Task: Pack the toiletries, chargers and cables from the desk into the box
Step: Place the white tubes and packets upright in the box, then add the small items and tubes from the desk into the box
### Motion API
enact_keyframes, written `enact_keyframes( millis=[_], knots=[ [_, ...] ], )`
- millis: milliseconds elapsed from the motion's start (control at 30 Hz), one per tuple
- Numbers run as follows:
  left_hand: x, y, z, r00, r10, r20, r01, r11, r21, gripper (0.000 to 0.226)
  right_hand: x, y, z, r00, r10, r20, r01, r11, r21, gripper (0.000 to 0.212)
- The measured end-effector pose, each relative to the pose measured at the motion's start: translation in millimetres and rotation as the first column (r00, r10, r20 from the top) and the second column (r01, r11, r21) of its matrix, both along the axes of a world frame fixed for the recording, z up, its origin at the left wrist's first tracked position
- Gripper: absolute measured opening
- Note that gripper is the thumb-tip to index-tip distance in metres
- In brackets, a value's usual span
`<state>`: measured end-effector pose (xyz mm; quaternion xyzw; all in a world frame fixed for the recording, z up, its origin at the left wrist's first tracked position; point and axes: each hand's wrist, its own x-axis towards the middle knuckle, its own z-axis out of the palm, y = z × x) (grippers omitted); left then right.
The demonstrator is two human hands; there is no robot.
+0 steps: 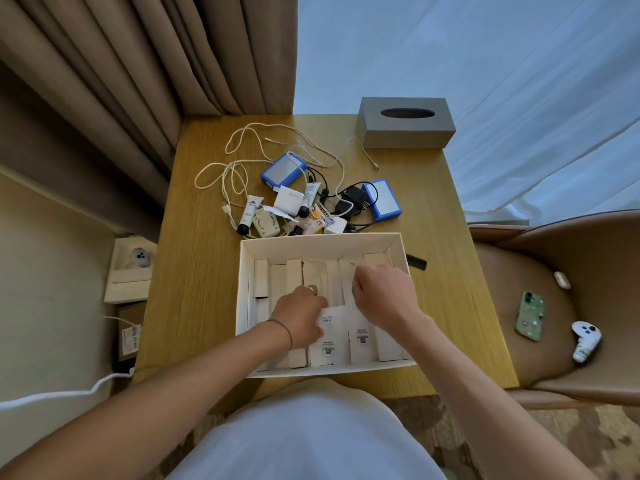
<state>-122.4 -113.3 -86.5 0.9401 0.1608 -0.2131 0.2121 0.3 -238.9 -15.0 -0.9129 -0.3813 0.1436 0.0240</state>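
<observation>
Currently, a person is standing at the near edge of a wooden table (207, 271), looking down as both hands are working inside an open white box (322, 242) sitting at the near middle of the table. The left hand (301, 318) is curling its fingers around a small white printed carton (330, 318) among rows of slim white cartons already lining the box. The right hand (382, 292) is resting knuckles-up and loosely closed over the cartons toward the box's right side — whether it is gripping anything cannot be told, since the fingers are hidden.

Just beyond the box's far wall, the things to pack are lying in a tangled heap at the table's middle: two white tubes (250, 211) with black caps, a white charger block (288, 199), two blue-edged power banks (284, 169), a black adapter (353, 199) with black leads, and a long white cable (228, 171) looping toward the far left corner. A grey tissue box (405, 123) is standing at the far right corner.

Judging by looks, the tubes are seeming light and squeezable — best pinched around the body or the cap. The power banks are looking dense and rigid, suiting a grip across their short sides. The cables are looking limp and snag-prone, so gathering them into a loose coil before lifting would likely be keeping them from dragging neighbours along.
</observation>
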Motion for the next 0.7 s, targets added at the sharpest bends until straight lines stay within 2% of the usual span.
enact_keyframes(
  millis=[100, 267, 333, 400, 467, 567, 700],
  knots=[
    [1, -4, -4, 0.988, -0.153, -0.005, 0.151, 0.969, 0.195, 0.039, 2, -1, 1, 1.0, 0.0, 0.011, 0.0, 1.0, 0.023, 0.026],
    [3, -4, -3, 0.974, -0.224, -0.035, 0.225, 0.945, 0.239, 0.061, 11, 5, 7, 1.0, -0.001, 0.023, -0.002, 0.995, 0.104, 0.024],
    [2, -5, 4, 0.976, -0.217, -0.004, 0.212, 0.946, 0.246, 0.058, 18, 10, 11, 0.999, -0.006, 0.032, 0.001, 0.989, 0.145, 0.022],
    [0, -5, 15, 0.977, -0.196, 0.082, 0.169, 0.953, 0.253, 0.049, 27, 19, 17, 1.0, 0.004, 0.01, -0.006, 0.978, 0.206, 0.019],
    [0, -1, 32, 0.959, -0.143, 0.243, 0.09, 0.972, 0.218, 0.042, 37, 32, 23, 1.0, 0.021, -0.022, -0.015, 0.97, 0.242, 0.018],
    [5, 13, 65, 0.889, -0.023, 0.457, -0.026, 0.995, 0.101, 0.035, 52, 57, 29, 0.998, 0.021, -0.061, -0.003, 0.956, 0.292, 0.019],
    [13, 38, 94, 0.782, 0.176, 0.598, -0.215, 0.977, -0.007, 0.026, 70, 98, 22, 0.988, 0.041, -0.15, 0.001, 0.962, 0.272, 0.019]
  ],
)
